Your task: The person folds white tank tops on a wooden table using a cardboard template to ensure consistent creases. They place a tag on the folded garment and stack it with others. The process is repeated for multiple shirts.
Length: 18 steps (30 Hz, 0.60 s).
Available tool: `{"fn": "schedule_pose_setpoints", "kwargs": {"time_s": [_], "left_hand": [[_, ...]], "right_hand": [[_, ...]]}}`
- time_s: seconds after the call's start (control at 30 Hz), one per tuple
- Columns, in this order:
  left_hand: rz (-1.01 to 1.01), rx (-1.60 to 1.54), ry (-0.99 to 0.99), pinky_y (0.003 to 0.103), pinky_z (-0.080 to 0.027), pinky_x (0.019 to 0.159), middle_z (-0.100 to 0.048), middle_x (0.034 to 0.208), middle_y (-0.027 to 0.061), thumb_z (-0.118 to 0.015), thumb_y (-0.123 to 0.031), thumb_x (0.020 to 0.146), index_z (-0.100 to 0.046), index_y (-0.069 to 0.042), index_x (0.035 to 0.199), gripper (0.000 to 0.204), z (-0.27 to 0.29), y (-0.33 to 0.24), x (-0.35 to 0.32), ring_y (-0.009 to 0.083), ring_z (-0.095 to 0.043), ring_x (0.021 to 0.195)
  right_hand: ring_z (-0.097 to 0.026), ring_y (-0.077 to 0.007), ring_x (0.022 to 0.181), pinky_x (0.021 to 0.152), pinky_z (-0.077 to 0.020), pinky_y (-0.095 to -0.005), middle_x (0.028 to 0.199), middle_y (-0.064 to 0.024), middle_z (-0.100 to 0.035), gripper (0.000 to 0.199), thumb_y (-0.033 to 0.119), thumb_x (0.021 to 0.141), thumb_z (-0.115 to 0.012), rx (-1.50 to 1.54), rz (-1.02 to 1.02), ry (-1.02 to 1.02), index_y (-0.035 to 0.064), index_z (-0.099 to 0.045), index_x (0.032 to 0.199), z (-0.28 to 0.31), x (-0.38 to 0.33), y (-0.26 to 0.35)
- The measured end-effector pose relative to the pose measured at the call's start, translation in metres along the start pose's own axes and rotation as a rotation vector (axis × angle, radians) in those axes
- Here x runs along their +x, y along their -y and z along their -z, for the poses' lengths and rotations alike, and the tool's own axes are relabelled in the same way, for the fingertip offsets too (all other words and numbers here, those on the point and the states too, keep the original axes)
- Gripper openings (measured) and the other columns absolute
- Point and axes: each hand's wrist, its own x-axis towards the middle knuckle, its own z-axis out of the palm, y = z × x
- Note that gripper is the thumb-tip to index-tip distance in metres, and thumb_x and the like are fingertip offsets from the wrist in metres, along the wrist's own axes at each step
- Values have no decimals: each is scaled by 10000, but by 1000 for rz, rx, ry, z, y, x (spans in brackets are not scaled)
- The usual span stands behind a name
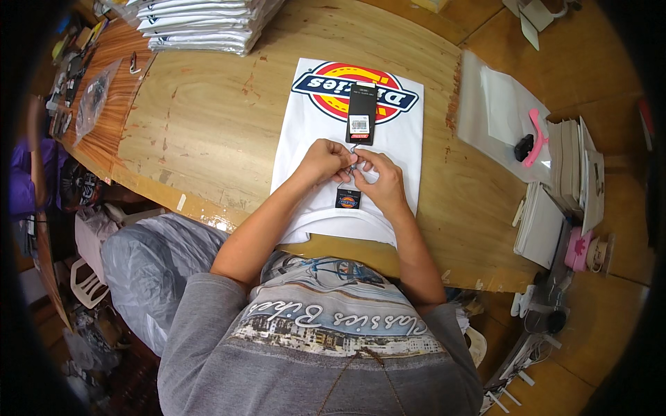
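Note:
A folded white T-shirt (295,156) with a large red, yellow and navy print lies on the table in front of me, its neckline towards me. On its chest rests a black hang tag (361,104) with a white sticker. From the tag's near end a thin dark cord (353,148) runs down between my hands. My left hand (326,161) pinches the cord from the left. Opposite it, my right hand (383,182) pinches the cord too, fingertips nearly meeting the left ones. Just below the hands is the black neck label (347,200); my fingers partly hide the cord.
The wooden table (208,111) carries a stack of bagged white shirts (201,24) at the far left. To the right lie a clear plastic sleeve (485,104), a pink-handled tool (535,139) and white card stacks (540,225). A grey plastic-covered bundle (156,270) stands by the table's near left edge.

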Motion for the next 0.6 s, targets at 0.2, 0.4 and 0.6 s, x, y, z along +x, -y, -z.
{"fn": "schedule_pose_setpoints", "kwargs": {"time_s": [0.2, 0.4, 0.6], "left_hand": [[-5, 17, -11, 192, -426, 409, -572, 607, 78, -575, -135, 788, -564, 27, 750, 167, -1, 2, 0, 108, -549, 473], [-7, 79, -18, 190, -421, 424, -579, 625, 63, -555, -131, 804, -570, 22, 767, 158, -1, 3, 2, 101, -543, 484], [-1, 101, -10, 205, -433, 432, -574, 608, 72, -571, -163, 794, -587, 23, 798, 187, -2, -2, -1, 121, -551, 482]], "right_hand": [[-518, -158, 621, 583, -441, -270, 717, -83, -550, 347, -11, 590, -629, -6, -46, -45, 30, -589, 932, -5, -2, 1], [-521, -166, 629, 593, -440, -276, 708, -77, -544, 341, 6, 584, -630, -46, -45, -113, 30, -591, 921, -12, -3, 5], [-517, -172, 668, 626, -437, -287, 741, -83, -538, 347, 2, 619, -621, 0, -80, -24, 30, -573, 962, -5, -1, 3]]}}
